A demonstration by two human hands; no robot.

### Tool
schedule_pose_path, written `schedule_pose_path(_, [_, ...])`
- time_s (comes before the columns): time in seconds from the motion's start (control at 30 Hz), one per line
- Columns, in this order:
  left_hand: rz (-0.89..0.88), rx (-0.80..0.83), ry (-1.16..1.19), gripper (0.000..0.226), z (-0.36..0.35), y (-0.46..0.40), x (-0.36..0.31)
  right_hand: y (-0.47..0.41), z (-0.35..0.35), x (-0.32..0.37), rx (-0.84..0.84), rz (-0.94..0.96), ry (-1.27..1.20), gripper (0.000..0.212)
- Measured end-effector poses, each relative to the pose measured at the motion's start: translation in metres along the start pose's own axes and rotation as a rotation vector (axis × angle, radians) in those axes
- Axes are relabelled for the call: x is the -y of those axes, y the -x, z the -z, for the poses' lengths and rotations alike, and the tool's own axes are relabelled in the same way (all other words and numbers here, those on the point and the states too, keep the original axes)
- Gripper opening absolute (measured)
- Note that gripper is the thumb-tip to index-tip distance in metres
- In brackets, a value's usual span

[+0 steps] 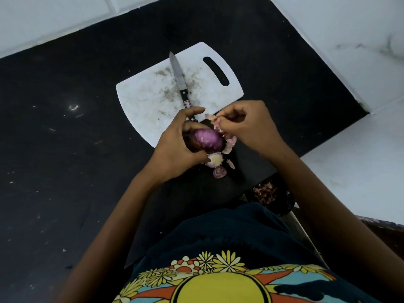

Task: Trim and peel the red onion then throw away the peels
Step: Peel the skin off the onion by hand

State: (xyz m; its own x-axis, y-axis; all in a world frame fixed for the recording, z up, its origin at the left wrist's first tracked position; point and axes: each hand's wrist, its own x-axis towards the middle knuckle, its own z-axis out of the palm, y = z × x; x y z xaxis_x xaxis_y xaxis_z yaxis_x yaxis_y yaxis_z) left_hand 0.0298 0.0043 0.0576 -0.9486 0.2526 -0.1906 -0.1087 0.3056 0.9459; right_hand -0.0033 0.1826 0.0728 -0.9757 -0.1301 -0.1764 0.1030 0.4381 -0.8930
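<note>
My left hand (177, 145) grips the red onion (207, 140) above the near edge of the black counter; its purple flesh shows where skin is gone. My right hand (247, 125) pinches a strip of pale pink peel (216, 125) just right of the onion. Two cut-off onion ends (215, 159) and loose peel pieces (229, 145) lie on the counter under the hands. A knife (178, 75) with a black handle lies on the white cutting board (148, 99), its tip pointing away from me.
The black counter (65, 127) spreads left and ahead, bounded by white tiled walls at the back and right. Below the counter's edge at the right stands a dark bin (269, 193) holding reddish peels.
</note>
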Motion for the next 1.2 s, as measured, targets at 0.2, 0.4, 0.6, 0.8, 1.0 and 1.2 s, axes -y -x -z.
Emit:
schedule_pose_path(0.2, [0.049, -0.034, 0.215, 0.063, 0.0, 0.003, -0.007, 0.0, -0.001, -0.018, -0.098, -0.312, -0.377, 0.006])
schedule_pose_path(0.4, [0.175, -0.113, 0.511, 0.042, -0.004, 0.001, -0.006, -0.001, -0.004, -0.042, -0.154, -0.267, -0.056, 0.008])
schedule_pose_path(0.6, [0.267, -0.165, 0.73, 0.027, -0.003, 0.0, -0.007, -0.003, -0.008, -0.045, -0.229, -0.006, 0.348, 0.012])
schedule_pose_path(0.8, [0.319, -0.226, 0.802, 0.022, -0.001, -0.002, -0.002, 0.005, -0.008, -0.021, -0.095, 0.026, 0.152, 0.019])
schedule_pose_path(1.0, [0.346, -0.203, 0.831, 0.028, -0.003, -0.002, -0.005, 0.011, -0.007, 0.004, 0.134, 0.148, -0.079, 0.036])
schedule_pose_path(1.2, [0.412, -0.176, 0.953, 0.021, -0.003, -0.002, -0.007, 0.008, -0.011, 0.004, 0.01, 0.196, -0.099, 0.019])
